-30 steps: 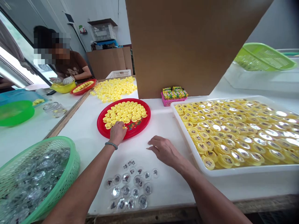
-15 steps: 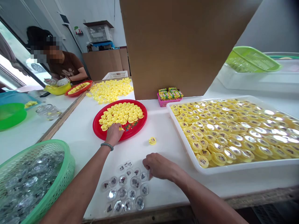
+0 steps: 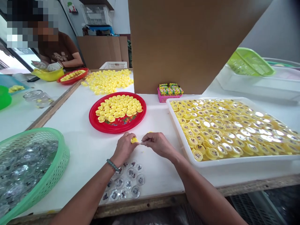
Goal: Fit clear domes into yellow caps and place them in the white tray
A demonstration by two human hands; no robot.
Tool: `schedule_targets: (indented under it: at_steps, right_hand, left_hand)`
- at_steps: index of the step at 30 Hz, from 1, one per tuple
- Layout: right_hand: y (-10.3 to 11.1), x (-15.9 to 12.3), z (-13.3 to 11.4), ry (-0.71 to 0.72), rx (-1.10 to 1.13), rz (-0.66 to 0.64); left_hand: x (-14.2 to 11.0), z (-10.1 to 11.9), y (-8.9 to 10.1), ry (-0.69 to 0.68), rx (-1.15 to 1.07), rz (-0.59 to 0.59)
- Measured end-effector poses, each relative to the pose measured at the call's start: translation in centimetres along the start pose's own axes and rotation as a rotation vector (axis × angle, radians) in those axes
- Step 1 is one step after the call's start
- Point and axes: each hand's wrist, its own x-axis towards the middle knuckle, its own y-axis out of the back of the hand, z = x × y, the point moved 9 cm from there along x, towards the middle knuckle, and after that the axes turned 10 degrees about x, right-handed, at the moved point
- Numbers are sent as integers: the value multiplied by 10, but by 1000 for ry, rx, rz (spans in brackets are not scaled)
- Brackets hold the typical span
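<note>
The left hand point(image 3: 124, 148) covers part of a yellow cap point(image 3: 134, 140), and a yellow sliver point(image 3: 150, 132) barely shows past the right hand point(image 3: 159, 144), too little of it to tell what it is. Whatever lies between the right fingers point(image 3: 146, 141) is too thin to make out. The left wrist hides the top of the clear discs point(image 3: 128, 183), whose printed pictures are too small to read. The green basket point(image 3: 63, 162) runs off the left edge, the white tray point(image 3: 234, 161) off the right, and a cardboard sheet point(image 3: 187, 47) blocks the surface behind.
</note>
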Motion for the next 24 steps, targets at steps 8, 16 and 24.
schedule_targets:
  at_steps: [8, 16, 24]
  right_hand:
    - [19, -4, -33, 324, 55, 218]
    - [19, -10, -31, 287, -64, 191]
    - [14, -67, 15, -83, -748, 194]
  left_hand:
    - [-6, -7, 27, 148, -555, 24]
    - [-10, 5, -13, 336, -1433, -311]
    - [-5, -70, 31, 470, -1537, 156]
